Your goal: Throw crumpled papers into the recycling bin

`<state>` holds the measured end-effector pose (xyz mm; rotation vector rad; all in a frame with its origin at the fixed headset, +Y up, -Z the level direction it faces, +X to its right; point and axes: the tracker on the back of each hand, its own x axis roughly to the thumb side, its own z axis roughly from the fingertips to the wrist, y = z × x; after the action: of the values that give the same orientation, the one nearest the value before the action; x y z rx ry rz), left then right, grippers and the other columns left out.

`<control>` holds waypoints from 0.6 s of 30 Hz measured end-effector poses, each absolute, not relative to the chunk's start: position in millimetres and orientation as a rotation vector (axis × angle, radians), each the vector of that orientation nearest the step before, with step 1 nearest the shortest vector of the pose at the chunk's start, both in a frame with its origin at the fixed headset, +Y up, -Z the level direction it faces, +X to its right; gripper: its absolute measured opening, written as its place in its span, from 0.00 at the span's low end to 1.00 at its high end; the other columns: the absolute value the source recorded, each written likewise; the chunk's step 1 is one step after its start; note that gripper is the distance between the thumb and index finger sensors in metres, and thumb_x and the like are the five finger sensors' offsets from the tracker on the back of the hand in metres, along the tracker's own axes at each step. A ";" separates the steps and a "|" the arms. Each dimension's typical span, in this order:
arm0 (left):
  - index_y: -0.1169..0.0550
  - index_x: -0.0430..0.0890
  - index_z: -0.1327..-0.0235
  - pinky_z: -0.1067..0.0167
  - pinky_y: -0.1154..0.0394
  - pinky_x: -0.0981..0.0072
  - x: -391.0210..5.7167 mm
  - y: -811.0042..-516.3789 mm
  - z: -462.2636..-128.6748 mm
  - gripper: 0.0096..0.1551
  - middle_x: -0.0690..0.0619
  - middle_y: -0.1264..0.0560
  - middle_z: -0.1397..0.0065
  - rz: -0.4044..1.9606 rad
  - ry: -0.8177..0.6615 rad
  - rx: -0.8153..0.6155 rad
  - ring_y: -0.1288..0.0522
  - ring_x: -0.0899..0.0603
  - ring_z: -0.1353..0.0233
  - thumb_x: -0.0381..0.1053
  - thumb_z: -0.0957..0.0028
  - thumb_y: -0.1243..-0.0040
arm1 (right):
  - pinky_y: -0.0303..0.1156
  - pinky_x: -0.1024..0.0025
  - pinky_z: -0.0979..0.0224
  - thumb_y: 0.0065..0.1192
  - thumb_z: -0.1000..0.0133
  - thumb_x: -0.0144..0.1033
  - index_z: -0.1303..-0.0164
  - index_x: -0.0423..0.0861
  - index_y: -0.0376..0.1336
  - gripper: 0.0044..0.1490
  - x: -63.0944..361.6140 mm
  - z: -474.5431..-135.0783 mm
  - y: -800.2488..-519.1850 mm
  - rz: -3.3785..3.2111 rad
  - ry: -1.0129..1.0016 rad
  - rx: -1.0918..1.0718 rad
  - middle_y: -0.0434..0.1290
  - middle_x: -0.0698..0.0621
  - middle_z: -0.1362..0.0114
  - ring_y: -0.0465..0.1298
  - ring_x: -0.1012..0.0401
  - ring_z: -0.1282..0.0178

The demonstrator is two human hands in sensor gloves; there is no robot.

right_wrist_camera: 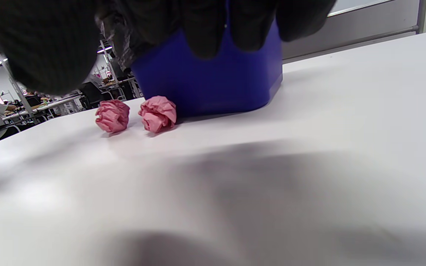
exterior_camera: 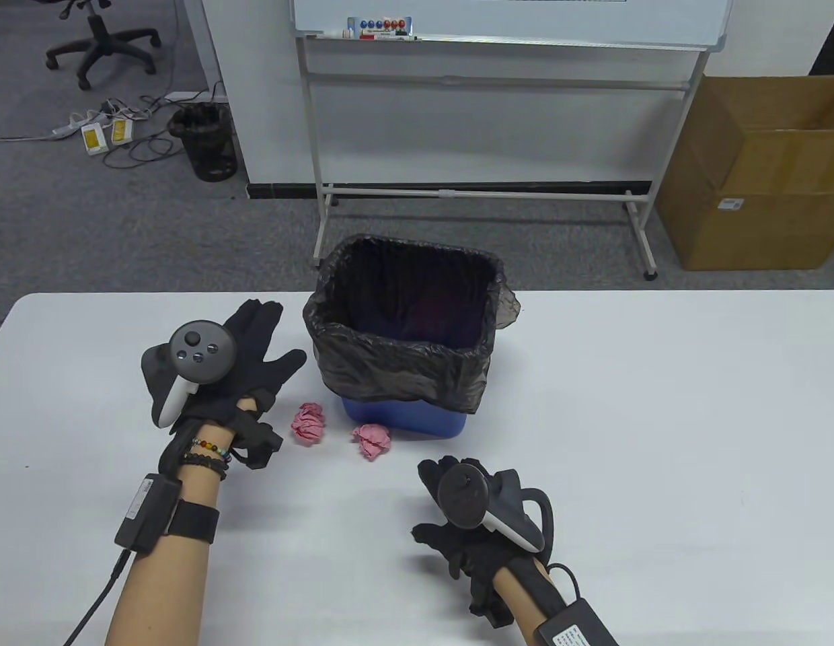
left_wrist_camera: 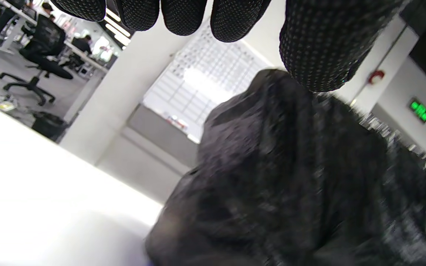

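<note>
two pink paper balls lie on the white table (exterior_camera: 659, 417), just below the bin (exterior_camera: 407, 350) at the centre of the table view: one ball (exterior_camera: 309, 422) to the lower left of the bin, the other (exterior_camera: 372, 441) close against its blue base. neither is in a hand, and the part of the bin's inside that shows is only dark liner, so the task looks not yet begun; both balls are left to pick up and toss.

the left hand (exterior_camera: 245, 367) sits left of centre, beside the bin's left wall, fingers spread flat and wide, holding nothing. the right hand (exterior_camera: 467, 531) is at the lower middle of the frame, below the balls and apart from them; its fingers are curled loosely over the table, empty as far as the right wrist view shows.

the balls are tightly crumpled, creased and roughly round, matte paper. the bin is a squarish blue plastic tub, lined with a thin, wrinkled, glossy black bag folded over the rim. the table is smooth and faintly shiny. the gloves are black knit with dotted fingertips (left_wrist_camera: 220, 18).
</note>
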<state>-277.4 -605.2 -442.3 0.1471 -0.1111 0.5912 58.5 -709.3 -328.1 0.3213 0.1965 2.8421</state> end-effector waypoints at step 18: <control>0.41 0.47 0.18 0.27 0.45 0.27 -269.2 -699.4 -461.4 0.53 0.38 0.50 0.11 0.432 -0.056 -0.073 0.49 0.26 0.16 0.63 0.53 0.31 | 0.56 0.46 0.18 0.69 0.59 0.63 0.20 0.61 0.48 0.58 58.0 -327.6 -710.0 2.849 0.213 0.317 0.56 0.51 0.13 0.55 0.47 0.12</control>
<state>-269.2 -699.4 -461.4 -0.0732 -0.0558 0.4320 58.0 -710.0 -327.6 0.3166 0.2135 2.8494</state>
